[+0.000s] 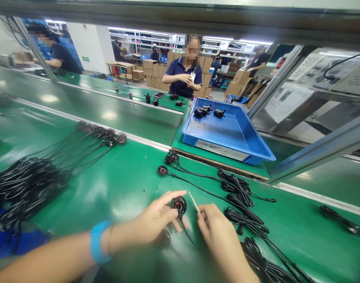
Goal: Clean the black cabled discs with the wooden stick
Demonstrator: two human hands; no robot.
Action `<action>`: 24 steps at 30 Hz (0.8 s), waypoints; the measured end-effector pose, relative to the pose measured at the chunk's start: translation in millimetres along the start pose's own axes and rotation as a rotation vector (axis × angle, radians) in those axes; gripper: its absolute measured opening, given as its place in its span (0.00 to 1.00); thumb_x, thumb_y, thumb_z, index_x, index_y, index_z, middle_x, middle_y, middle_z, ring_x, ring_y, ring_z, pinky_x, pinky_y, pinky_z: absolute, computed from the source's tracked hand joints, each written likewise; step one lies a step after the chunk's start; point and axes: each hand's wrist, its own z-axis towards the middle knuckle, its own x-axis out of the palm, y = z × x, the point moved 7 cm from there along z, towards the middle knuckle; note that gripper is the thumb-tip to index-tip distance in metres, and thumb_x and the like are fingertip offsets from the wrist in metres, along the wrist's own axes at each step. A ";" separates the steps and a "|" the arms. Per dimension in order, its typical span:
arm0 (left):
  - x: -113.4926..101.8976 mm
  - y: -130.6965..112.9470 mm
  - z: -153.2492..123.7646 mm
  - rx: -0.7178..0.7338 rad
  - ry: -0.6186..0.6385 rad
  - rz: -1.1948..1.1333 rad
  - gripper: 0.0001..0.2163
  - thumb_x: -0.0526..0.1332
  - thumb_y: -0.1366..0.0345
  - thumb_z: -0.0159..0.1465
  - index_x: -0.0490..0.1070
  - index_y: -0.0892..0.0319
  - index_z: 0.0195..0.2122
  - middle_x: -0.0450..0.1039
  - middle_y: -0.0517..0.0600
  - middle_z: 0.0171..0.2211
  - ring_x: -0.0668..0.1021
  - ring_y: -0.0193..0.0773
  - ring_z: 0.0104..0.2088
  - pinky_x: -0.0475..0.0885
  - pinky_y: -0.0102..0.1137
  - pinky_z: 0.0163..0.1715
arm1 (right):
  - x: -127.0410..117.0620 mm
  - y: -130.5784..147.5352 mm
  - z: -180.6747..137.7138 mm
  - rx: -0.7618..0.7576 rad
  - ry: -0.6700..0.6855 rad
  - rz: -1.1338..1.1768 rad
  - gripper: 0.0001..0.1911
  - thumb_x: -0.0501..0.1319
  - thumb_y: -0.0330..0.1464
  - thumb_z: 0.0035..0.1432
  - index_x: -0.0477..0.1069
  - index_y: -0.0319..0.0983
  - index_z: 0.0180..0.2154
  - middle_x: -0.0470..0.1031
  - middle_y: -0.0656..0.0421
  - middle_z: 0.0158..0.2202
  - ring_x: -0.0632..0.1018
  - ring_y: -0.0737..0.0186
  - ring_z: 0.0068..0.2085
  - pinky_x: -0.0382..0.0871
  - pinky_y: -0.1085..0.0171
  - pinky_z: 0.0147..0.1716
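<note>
Between the thumb and fingers of my left hand (156, 218) is a round black ring-shaped part (179, 205) with red inside. A black cable (188, 235) runs down from it over the green table (115, 196). My right hand (216, 226), just to the right, pinches a thin pale stick (194, 201), its tip pointing up and left. The stick's tip is close to the part but apart from it. A blue band circles my left wrist. Beyond my hands lie similar round parts (162, 170) on cables.
Coiled black cables (247, 220) lie to the right. At the left is a large cable heap (32, 184) with round ends (109, 135). A blue tray (227, 129) holding several black parts (202, 112) stands behind, near a metal post (321, 141). A co-worker (182, 76) stands across the bench.
</note>
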 end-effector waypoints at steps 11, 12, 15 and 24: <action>8.9 8.3 2.2 -0.116 0.006 0.097 0.22 0.56 0.57 0.67 0.53 0.61 0.57 0.68 0.49 0.34 0.70 0.36 0.34 0.66 0.34 0.38 | -32.4 46.8 -15.8 -0.128 -0.343 0.542 0.05 0.56 0.29 0.65 0.69 0.42 0.41 0.74 0.60 0.36 0.79 0.66 0.34 0.74 0.68 0.35; 9.7 8.3 2.5 -0.124 0.006 0.097 0.22 0.56 0.55 0.67 0.53 0.62 0.56 0.67 0.49 0.34 0.69 0.36 0.33 0.66 0.34 0.35 | -32.3 50.5 -16.5 -0.174 -0.344 0.507 0.06 0.56 0.28 0.64 0.69 0.42 0.42 0.74 0.60 0.36 0.78 0.66 0.35 0.73 0.68 0.35; 11.0 8.9 3.2 -0.138 0.007 0.099 0.24 0.56 0.51 0.66 0.53 0.63 0.54 0.67 0.48 0.32 0.69 0.35 0.30 0.64 0.32 0.31 | -32.5 53.5 -17.3 -0.245 -0.363 0.449 0.08 0.57 0.26 0.63 0.69 0.40 0.43 0.74 0.58 0.36 0.78 0.65 0.36 0.73 0.69 0.35; 8.1 12.6 0.7 -0.152 0.020 0.172 0.18 0.54 0.59 0.68 0.54 0.58 0.56 0.68 0.49 0.36 0.71 0.37 0.35 0.67 0.36 0.39 | -30.3 53.4 -16.9 -0.202 -0.370 0.428 0.07 0.57 0.26 0.63 0.70 0.41 0.41 0.74 0.59 0.36 0.78 0.65 0.34 0.73 0.68 0.34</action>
